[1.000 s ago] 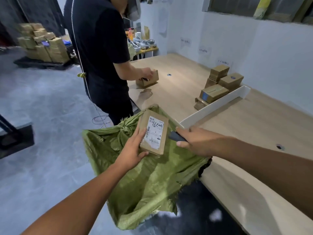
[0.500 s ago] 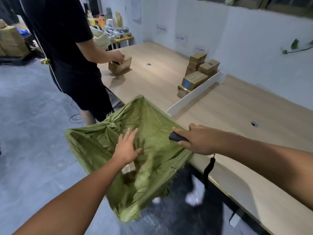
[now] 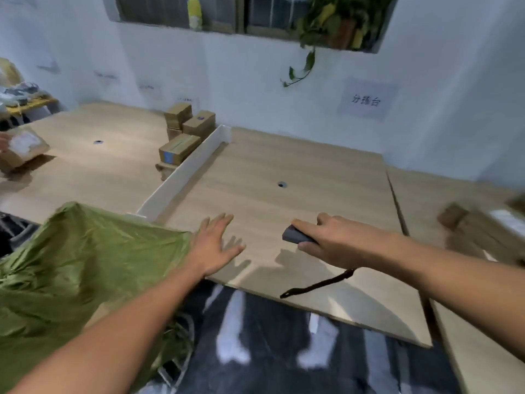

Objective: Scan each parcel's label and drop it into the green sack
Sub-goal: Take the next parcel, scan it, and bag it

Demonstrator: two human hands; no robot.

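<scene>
Dark scanner (image 3: pixel 295 237) gripped by right hand (image 3: pixel 335 243); left hand (image 3: pixel 213 248) splayed over table (image 3: pixel 284 155).

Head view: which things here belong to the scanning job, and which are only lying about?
Belong to the job: green sack; dark scanner, gripped by the right hand; open left hand; blurred brown parcels at the right edge.

Lying about, as it seems: stacked boxes beyond the white divider; hanging plant; paper sign.
</scene>
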